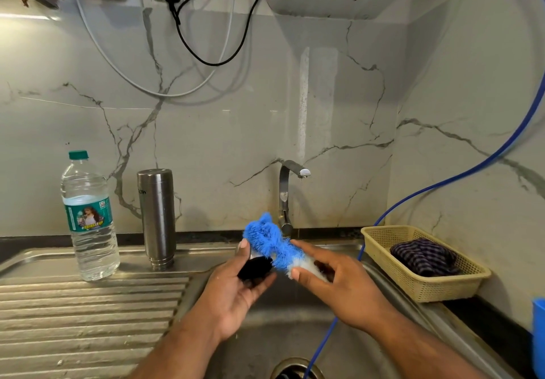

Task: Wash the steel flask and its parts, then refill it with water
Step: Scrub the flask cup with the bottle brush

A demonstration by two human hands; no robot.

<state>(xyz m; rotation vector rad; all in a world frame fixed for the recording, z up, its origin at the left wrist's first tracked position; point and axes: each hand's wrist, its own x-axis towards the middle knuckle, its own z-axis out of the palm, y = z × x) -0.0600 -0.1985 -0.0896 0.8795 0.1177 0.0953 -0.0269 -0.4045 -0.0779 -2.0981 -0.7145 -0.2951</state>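
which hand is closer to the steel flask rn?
Left. The left hand, holding a black cap, is to the right of the steel flask and nearer the camera. The right hand, gripping the blue brush, is farther right still.

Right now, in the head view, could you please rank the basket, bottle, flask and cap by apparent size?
1. Basket.
2. Bottle.
3. Flask, only slightly smaller.
4. Cap, partly hidden in the left hand.

The steel flask [157,216] stands mouth-down on the drainboard [88,305]; its black cap [255,268] touches the blue brush [265,237].
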